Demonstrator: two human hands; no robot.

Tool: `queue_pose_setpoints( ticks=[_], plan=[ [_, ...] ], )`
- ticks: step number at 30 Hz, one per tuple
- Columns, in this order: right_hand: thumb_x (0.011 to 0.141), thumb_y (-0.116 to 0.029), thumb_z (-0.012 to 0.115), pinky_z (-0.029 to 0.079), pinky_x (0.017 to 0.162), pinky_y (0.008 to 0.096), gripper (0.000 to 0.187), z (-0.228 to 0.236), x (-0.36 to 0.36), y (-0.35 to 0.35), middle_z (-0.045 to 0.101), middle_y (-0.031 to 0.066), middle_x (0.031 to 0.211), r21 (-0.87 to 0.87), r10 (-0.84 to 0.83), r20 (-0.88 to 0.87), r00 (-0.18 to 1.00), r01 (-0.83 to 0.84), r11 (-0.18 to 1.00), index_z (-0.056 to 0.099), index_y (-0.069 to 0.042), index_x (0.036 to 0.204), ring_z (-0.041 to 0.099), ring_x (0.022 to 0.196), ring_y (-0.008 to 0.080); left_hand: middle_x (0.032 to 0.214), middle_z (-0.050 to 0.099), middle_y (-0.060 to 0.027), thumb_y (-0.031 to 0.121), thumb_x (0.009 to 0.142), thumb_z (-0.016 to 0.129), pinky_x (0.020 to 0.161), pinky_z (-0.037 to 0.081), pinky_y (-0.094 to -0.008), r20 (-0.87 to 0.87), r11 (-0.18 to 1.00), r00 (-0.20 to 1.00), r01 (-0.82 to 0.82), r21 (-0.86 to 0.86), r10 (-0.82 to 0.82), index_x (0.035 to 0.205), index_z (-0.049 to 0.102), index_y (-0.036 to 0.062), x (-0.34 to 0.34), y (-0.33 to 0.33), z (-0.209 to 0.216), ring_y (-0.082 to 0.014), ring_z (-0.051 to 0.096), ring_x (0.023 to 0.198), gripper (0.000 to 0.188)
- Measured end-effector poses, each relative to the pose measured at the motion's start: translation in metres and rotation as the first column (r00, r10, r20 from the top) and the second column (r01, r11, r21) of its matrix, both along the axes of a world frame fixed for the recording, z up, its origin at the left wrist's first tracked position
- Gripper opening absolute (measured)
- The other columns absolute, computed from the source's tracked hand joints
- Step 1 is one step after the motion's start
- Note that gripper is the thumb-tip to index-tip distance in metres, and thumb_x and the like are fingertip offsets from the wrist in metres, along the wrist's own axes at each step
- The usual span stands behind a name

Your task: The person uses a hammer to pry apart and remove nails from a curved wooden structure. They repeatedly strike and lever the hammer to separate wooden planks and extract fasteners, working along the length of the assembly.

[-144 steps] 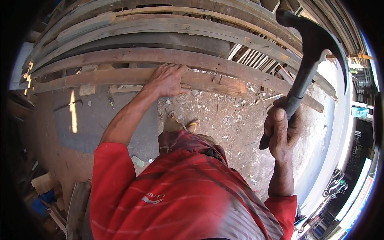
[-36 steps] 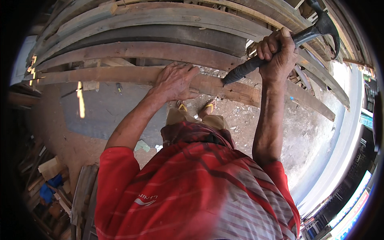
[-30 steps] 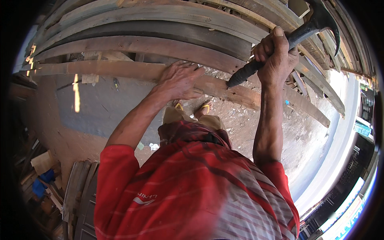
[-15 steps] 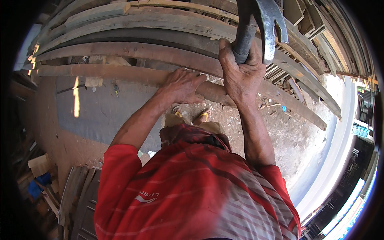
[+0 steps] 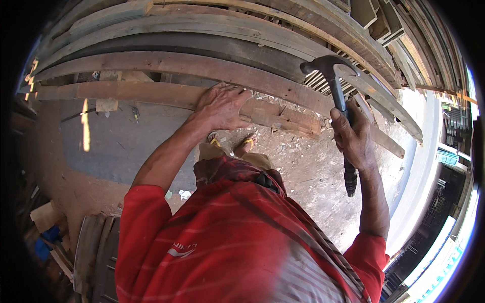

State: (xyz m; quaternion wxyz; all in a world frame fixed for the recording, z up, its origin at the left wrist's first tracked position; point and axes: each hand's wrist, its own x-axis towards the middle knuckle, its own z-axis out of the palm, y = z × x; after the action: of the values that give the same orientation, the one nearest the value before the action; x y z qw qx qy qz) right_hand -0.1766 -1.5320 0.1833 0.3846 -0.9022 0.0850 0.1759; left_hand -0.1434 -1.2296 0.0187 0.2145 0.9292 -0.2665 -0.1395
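Note:
My left hand [image 5: 221,107] lies over a brown wooden beam [image 5: 146,92], its fingers across the top and its thumb at the near side. The beam's rough, splintered end is to the right of that hand. Off to the right, my right hand [image 5: 357,137] is closed round the dark handle of a claw hammer [image 5: 337,92]. The hammer's head is raised above the timber, apart from the beam, and the butt of its handle sticks out below my fist. Just beyond the held beam runs a second, longer brown beam [image 5: 202,68].
More long timbers [image 5: 212,25] are stacked at the far side. A small screwdriver-like tool [image 5: 135,114] lies on the grey sheet [image 5: 126,144] at left. My sandalled feet [image 5: 246,144] stand on dirt ground strewn with chips. Boards [image 5: 91,247] lean at the lower left.
My right hand with the hammer has dropped from high near the view to lower right, away from the beam. The beam's splintered end now shows. My left hand has stayed on the beam.

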Motion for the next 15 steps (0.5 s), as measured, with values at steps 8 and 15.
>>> queue_pose_setpoints(
  ticks=[8, 15],
  plan=[
    [0.107, -0.043, 0.054, 0.036, 0.042, 0.0224, 0.04, 0.017, 0.015, 0.006, 0.047, -0.0035, 0.066, 0.333, -0.12, 0.21, 0.97, 0.045, 0.942, 0.054, -0.004, 0.111, 0.041, 0.049, 0.0037, 0.134, 0.061, -0.0184, 0.057, 0.067, 0.086, 0.116, 0.035, -0.0517, 0.018, 0.999, 0.999, -0.04, 0.027, 0.04, 0.134, 0.056, 0.0097, -0.005, 0.003, -0.006, -0.035, 0.055, 0.131, 0.088],
    [0.103, -0.052, 0.056, 0.045, 0.056, 0.0353, 0.052, -0.007, -0.005, -0.004, 0.055, 0.0075, 0.07, -0.028, 0.277, -0.45, 0.849, -0.324, 0.946, 0.058, 0.0, 0.097, 0.054, 0.06, 0.016, 0.133, 0.063, -0.0166, 0.06, 0.066, 0.085, 0.116, 0.035, -0.0506, 0.006, 1.0, 1.0, -0.014, 0.006, 0.014, 0.134, 0.057, 0.0089, -0.002, 0.0, 0.005, -0.0341, 0.056, 0.129, 0.09]
  ],
)
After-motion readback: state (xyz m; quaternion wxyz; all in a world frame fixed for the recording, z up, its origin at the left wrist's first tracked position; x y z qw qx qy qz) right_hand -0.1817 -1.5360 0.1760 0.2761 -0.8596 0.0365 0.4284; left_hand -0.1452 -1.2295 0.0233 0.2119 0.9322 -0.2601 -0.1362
